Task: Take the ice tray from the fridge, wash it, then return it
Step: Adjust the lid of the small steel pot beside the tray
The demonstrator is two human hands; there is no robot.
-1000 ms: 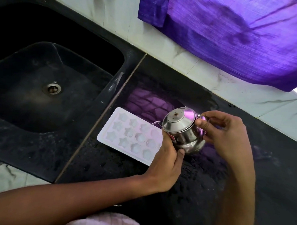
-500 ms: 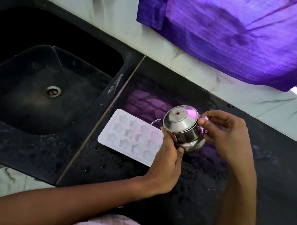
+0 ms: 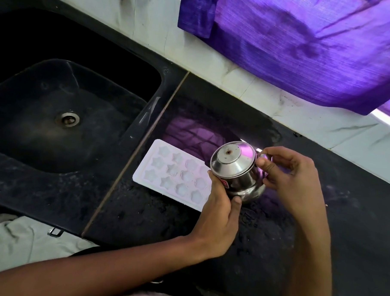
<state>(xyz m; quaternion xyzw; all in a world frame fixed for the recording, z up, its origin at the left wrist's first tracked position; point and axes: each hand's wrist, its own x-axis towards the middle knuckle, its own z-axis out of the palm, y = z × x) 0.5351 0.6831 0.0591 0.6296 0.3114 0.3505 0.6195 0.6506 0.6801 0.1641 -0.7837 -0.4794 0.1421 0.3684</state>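
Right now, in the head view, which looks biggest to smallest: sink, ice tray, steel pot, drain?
1. Sink
2. Ice tray, partly hidden by the pot
3. Steel pot, nearer the camera, so its rank against the tray is unsure
4. Drain

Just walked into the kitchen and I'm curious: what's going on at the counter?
A person holds a small lidded steel pot in both hands: the left hand grips its body, the right hand pinches at its far side. The white plastic ice tray with star-shaped cells lies flat on the black stone counter beside the black sink.
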